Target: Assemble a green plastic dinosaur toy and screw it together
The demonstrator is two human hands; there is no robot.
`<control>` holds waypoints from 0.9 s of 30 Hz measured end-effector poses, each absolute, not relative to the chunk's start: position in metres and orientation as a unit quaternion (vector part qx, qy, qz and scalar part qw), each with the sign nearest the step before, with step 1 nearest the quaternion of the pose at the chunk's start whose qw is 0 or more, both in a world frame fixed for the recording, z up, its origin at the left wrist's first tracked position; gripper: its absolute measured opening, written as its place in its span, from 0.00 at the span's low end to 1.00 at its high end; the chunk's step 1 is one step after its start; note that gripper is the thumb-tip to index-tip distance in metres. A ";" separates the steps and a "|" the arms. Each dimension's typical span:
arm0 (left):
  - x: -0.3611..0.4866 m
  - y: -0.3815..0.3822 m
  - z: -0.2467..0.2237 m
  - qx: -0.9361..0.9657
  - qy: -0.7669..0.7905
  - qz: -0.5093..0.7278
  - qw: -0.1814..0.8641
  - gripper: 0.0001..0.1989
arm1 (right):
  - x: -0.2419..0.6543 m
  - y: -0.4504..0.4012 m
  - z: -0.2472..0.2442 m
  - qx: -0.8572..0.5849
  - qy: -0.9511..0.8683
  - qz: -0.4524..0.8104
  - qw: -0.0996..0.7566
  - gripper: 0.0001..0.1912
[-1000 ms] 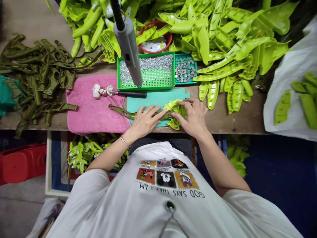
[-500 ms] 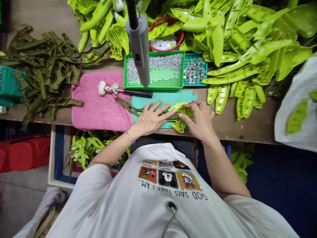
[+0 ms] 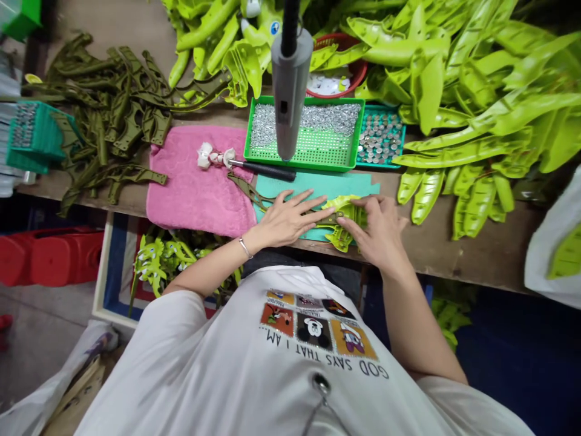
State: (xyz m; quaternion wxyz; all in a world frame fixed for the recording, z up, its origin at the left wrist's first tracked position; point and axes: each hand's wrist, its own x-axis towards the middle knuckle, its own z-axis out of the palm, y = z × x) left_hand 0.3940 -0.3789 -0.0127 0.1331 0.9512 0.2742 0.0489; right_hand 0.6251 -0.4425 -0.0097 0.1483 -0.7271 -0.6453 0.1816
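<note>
Slim olive strip (image 3: pixel 249 191) overlaps lime-green, apparently hollow shell (image 3: pixel 339 205).

The bare left hand (image 3: pixel 293 219) partly hides a long olive plastic strip (image 3: pixel 247 189). The right edge cuts the crumpled white sack (image 3: pixel 545 251).

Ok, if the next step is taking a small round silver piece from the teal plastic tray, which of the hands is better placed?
Probably the right hand: the teal plastic tray lies almost straight ahead of it. The left hand is farther off, spread over the olive-green plastic strip.
</note>
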 end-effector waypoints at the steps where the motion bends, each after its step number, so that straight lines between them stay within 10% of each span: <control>1: 0.394 -0.379 -0.013 0.952 0.273 0.049 0.127 0.25 | 0.625 -0.443 -0.012 -0.725 -0.650 0.175 0.146 0.29; 13: 0.304 -0.407 0.061 0.951 0.301 -0.003 0.066 0.19 | 0.641 -0.456 0.022 -0.662 -0.626 -0.025 0.412 0.21; 19: 0.207 -0.348 0.125 0.892 0.451 0.043 -0.009 0.18 | 0.644 -0.467 -0.003 -0.708 -0.608 0.031 0.358 0.24; 27: 0.241 -0.152 0.070 0.824 0.546 0.151 -0.014 0.26 | 0.667 -0.462 -0.014 -0.729 -0.612 -0.009 0.307 0.11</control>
